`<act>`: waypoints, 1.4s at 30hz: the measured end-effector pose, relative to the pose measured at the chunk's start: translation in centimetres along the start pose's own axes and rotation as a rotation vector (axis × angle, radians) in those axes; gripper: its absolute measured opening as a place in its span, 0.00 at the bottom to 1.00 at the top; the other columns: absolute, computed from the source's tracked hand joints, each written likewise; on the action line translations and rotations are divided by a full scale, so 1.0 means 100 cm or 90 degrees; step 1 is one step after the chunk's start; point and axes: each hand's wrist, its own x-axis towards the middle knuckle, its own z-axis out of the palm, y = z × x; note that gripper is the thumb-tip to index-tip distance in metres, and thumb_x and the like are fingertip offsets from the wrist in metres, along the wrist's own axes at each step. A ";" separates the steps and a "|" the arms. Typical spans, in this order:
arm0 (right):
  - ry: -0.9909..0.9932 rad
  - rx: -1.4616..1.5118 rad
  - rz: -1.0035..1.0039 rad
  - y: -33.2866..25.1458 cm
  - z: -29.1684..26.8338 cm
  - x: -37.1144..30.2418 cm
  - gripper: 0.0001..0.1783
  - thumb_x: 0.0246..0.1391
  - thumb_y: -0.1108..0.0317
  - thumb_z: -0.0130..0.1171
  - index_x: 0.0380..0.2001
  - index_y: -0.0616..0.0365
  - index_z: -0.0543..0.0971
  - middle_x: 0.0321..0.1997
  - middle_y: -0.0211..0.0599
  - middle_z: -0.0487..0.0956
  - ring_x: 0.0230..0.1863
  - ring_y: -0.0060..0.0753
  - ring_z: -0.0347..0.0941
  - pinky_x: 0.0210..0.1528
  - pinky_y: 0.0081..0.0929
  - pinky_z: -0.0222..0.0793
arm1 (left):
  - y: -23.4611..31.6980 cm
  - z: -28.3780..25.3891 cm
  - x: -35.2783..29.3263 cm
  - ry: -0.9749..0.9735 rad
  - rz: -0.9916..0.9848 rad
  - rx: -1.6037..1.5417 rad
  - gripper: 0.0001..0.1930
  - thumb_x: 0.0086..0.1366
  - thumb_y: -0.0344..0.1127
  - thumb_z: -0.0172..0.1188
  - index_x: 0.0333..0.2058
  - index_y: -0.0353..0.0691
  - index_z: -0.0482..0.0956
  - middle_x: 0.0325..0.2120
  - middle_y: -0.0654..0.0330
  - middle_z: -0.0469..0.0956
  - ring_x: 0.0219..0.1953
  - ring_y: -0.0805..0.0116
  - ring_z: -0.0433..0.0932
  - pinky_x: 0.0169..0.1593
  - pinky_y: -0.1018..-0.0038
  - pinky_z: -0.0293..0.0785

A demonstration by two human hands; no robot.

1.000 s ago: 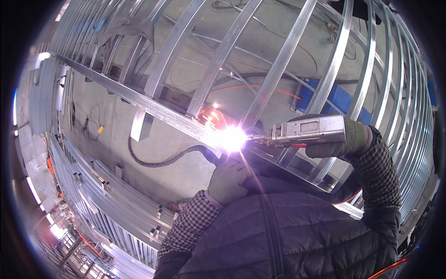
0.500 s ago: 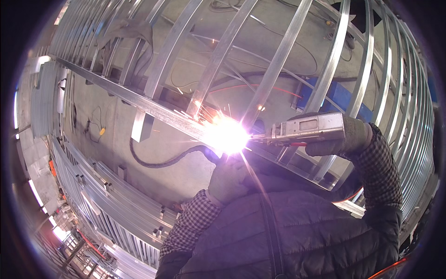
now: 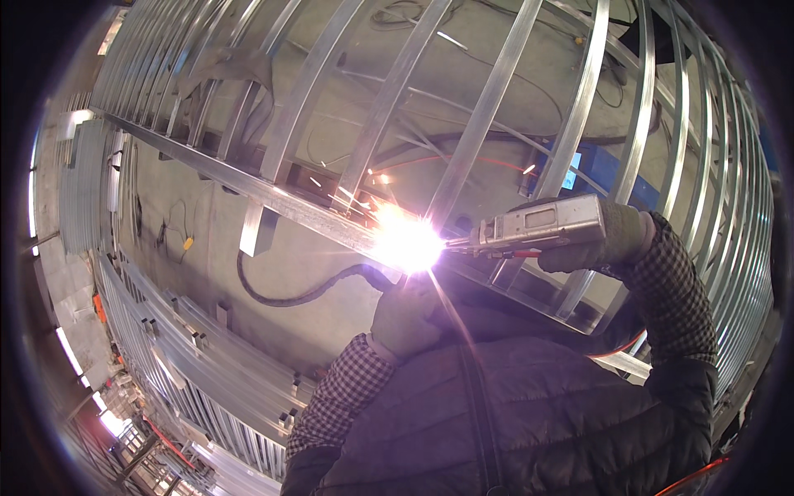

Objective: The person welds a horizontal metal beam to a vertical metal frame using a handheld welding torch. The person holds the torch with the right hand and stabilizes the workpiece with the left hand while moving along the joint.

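My gloved right hand (image 3: 622, 240) is wrapped round a boxy silver hand tool (image 3: 542, 220) with a red part underneath. Narrow rods at its front point left into a blinding white glare (image 3: 407, 241), from which sparks fly up and left. The glare sits on the long metal rail (image 3: 314, 217) of a frame, close to where an upright bar (image 3: 480, 124) joins it. My gloved left hand (image 3: 405, 318) is closed just below the glare. A thick black cable (image 3: 310, 293) runs up to it; the light hides what its fingers hold.
Many parallel metal bars (image 3: 579, 107) fan out beyond the rail. A blue machine (image 3: 616, 178) with a lit screen stands behind them. A grey cloth (image 3: 227, 70) hangs over bars at upper left. Stacked metal profiles (image 3: 207, 364) lie at lower left. Loose cables cross the floor.
The bright glare stays at the joint, with sparks now thrown farther out. The silver tool has shifted slightly left in view. The blue machine's lit screen now shows between bars.
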 end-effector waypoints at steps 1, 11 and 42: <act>0.006 -0.011 -0.020 0.000 0.001 0.000 0.31 0.64 0.58 0.76 0.64 0.64 0.81 0.59 0.47 0.88 0.56 0.40 0.86 0.58 0.34 0.82 | -0.001 0.000 0.000 -0.001 0.002 0.000 0.07 0.57 0.36 0.68 0.31 0.39 0.84 0.36 0.50 0.81 0.43 0.47 0.82 0.44 0.54 0.81; -0.035 0.019 0.072 -0.013 0.004 -0.005 0.33 0.63 0.69 0.72 0.70 0.66 0.76 0.68 0.48 0.82 0.64 0.41 0.81 0.66 0.35 0.78 | -0.013 -0.004 0.013 0.034 0.090 0.046 0.03 0.60 0.36 0.65 0.32 0.48 0.85 0.26 0.58 0.84 0.27 0.55 0.84 0.34 0.58 0.82; -0.049 0.061 0.199 -0.029 -0.007 -0.013 0.36 0.65 0.55 0.75 0.70 0.60 0.78 0.59 0.40 0.88 0.53 0.30 0.84 0.54 0.29 0.82 | 0.008 0.022 -0.008 0.073 -0.024 0.025 0.06 0.58 0.36 0.67 0.35 0.48 0.86 0.29 0.56 0.85 0.33 0.54 0.86 0.39 0.57 0.83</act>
